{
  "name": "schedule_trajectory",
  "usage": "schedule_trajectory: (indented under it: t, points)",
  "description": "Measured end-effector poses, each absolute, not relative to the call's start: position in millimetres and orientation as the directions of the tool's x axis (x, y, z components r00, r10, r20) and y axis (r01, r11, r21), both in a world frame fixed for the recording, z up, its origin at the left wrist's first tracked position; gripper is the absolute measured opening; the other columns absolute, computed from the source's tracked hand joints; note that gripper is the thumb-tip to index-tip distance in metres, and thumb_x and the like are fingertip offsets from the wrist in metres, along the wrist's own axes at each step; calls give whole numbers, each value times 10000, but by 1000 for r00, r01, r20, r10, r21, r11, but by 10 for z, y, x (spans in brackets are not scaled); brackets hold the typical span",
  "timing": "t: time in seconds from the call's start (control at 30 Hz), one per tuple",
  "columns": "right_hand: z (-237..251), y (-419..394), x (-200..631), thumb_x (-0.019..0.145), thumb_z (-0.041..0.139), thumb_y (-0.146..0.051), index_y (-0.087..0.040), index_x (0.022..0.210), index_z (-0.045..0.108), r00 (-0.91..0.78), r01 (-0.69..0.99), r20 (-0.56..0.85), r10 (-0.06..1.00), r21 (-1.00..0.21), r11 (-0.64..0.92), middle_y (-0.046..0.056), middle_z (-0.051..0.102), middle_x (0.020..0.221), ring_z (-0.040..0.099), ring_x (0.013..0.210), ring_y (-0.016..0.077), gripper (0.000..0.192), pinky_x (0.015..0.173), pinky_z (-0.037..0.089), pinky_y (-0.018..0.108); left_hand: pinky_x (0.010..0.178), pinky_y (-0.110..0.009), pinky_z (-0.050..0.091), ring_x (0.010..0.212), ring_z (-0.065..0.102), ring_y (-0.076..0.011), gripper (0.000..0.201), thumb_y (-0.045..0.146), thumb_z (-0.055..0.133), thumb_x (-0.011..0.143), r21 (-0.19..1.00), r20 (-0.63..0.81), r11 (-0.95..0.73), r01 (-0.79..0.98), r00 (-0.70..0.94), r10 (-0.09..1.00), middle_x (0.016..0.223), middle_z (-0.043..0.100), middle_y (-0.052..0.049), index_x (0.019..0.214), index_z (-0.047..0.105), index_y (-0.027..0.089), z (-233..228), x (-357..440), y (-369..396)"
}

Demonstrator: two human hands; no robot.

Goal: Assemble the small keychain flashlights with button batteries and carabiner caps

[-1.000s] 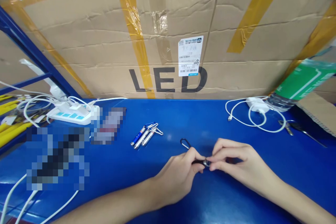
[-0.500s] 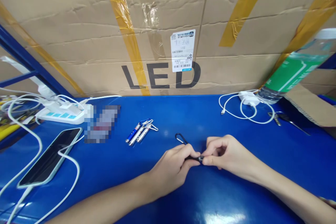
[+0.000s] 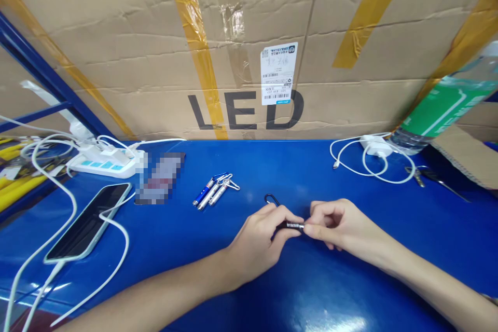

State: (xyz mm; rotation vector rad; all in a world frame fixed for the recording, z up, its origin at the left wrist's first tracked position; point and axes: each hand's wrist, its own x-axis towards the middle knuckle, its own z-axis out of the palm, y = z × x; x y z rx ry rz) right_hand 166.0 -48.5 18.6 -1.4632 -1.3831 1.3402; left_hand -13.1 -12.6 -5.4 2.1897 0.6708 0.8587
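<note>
Centrally, both hands pinching a small keychain torch, left hand, right hand, "LED" carton behind.

The small black torch is mostly covered by the fingers of the left hand and right hand; only a short metal section and the clip loop show. A pixelated patch on the desk conceals whatever lies there. The bottle is cut off by the right edge. Print on the shipping label is too small to read. The power strip is partly hidden under plugs and cables.
</note>
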Motion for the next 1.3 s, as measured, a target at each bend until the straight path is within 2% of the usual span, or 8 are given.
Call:
schedule_trajectory:
  t: [0.2,0.37,0.67,0.87,1.0,1.13,1.23,1.3]
  points:
    - [38,-470,1742,575,749,-537,-147,542,544,-181,173,-236,955,-963,-206,-54,466,481,387,389,44,442,368,308,178,732,-217,471,770,596,-144,178,107,521,872,750,381,-641,162,686,620,926,681,-29,1005,622,170,17,-130,-157]
    - [55,-483,1732,592,761,-496,-143,541,532,-199,140,-233,952,-968,-208,-60,455,469,393,405,43,424,393,303,168,758,-239,461,784,576,-160,172,123,500,887,719,410,-675,162,686,601,920,692,-36,985,634,168,25,-142,-170]
    - [153,-499,1690,625,753,-437,-158,533,510,-169,237,-176,970,-962,-133,-60,452,450,396,407,58,381,417,301,187,772,-267,435,767,548,-163,173,116,454,899,707,393,-674,216,672,627,867,668,-32,942,613,170,41,-143,-178]
    - [210,-525,1640,709,673,-457,-165,537,575,-161,407,21,987,-910,85,-25,507,557,427,414,64,353,406,334,198,743,-268,429,749,540,-162,171,97,441,897,692,420,-691,209,662,621,835,645,-36,929,600,153,24,-139,-176]
    - [185,-516,1660,759,636,-461,-179,601,634,-155,553,227,961,-787,275,7,570,599,486,460,93,324,418,386,207,731,-258,426,755,539,-163,167,100,445,895,697,423,-683,219,645,637,824,642,-41,930,603,140,25,-140,-171]
    - [130,-506,1729,779,649,-419,-181,661,618,-170,610,402,900,-674,417,9,590,634,515,463,93,268,425,427,204,712,-240,428,737,555,-155,171,107,445,890,715,383,-653,250,642,664,811,639,-42,925,610,135,35,-148,-173]
    - [111,-509,1784,803,651,-346,-188,826,645,-217,617,520,826,-583,529,22,613,757,530,473,75,160,428,441,188,688,-222,429,693,564,-141,181,115,430,896,733,325,-624,272,666,672,783,634,-26,939,603,145,38,-151,-175]
    - [108,-514,1820,834,626,-292,-212,904,664,-289,632,582,760,-480,608,25,619,806,562,518,75,113,461,452,182,682,-216,426,680,567,-135,186,120,417,903,737,286,-609,292,682,673,760,628,-10,943,594,161,38,-150,-174]
